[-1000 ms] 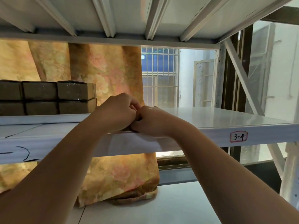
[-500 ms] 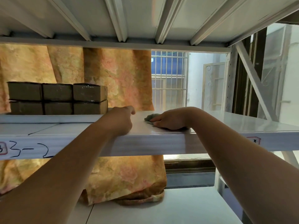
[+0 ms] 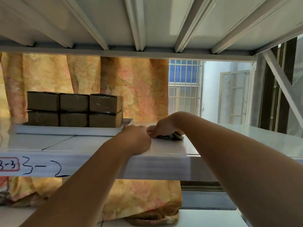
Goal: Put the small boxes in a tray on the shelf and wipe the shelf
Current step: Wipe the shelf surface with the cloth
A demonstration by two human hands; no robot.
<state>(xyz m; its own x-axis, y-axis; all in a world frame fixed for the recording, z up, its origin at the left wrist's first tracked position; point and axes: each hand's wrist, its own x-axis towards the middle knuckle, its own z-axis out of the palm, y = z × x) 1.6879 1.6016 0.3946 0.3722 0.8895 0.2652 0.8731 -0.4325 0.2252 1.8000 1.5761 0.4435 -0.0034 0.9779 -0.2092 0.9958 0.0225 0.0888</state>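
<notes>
Boxes (image 3: 74, 110) sit stacked in tray (image 3: 68, 131) on shelf (image 3: 229, 145); wiping remains. Right hand (image 3: 162, 127) presses cloth (image 3: 170, 137) to shelf; left hand (image 3: 136, 139) rests curled beside tray.

Both forearms are bare, with no sleeves or jewellery showing.

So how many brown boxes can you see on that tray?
6: brown boxes stand on the tray in two layers, three on top and three beneath. More could be hidden behind them.
</notes>
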